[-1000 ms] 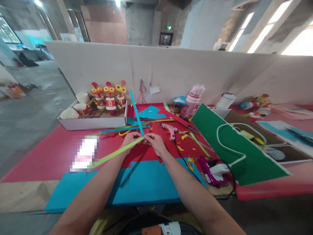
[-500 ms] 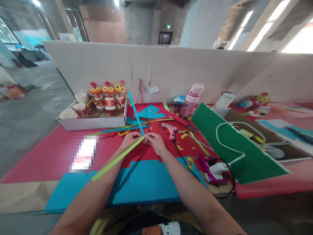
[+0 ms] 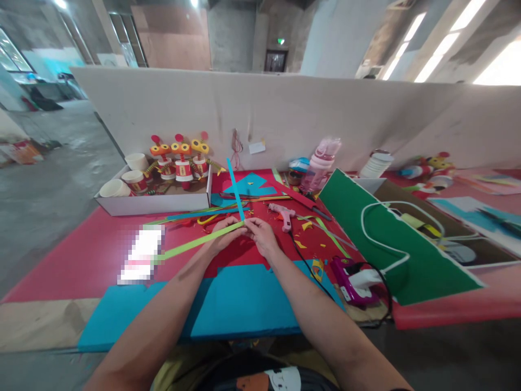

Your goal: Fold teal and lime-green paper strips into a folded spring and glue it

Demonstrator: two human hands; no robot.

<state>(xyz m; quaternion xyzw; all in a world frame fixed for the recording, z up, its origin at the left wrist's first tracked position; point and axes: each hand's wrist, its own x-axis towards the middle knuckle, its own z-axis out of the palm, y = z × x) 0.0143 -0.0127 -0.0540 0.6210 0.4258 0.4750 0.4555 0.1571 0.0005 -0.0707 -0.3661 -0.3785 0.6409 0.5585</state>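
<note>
Paper strips (image 3: 234,182) are meeting in a corner above the red tabletop (image 3: 81,260), between the person's two hands. The blue strip (image 3: 236,193) is pointing away from the person, toward the white panel (image 3: 293,108) at the back; the green strip (image 3: 195,244) is stretching off to the left across the left hand (image 3: 223,234), its free end overlapping, in this view, a bright blurred-out rectangle (image 3: 140,252). The right hand (image 3: 261,236) is pinching the corner between thumb and forefinger. The left hand is pinching the green strip near that same corner, its remaining fingers curling and partly hidden.

A pink glue gun (image 3: 286,216) is lying near the right hand, its black cord (image 3: 301,253) trailing toward the person. Under the forearms, a blue sheet (image 3: 252,304) is covering the near edge. Back on the left, a white box (image 3: 163,206) is holding paper cups (image 3: 115,189) and three cup figures (image 3: 184,171) with big yellow-and-orange eyepieces. A pink bottle (image 3: 321,167) is standing beyond the glue gun. To the right, a white cable (image 3: 364,222) is looping over a green board (image 3: 382,250), and a purple power block (image 3: 352,285) is sitting just beside it.
</note>
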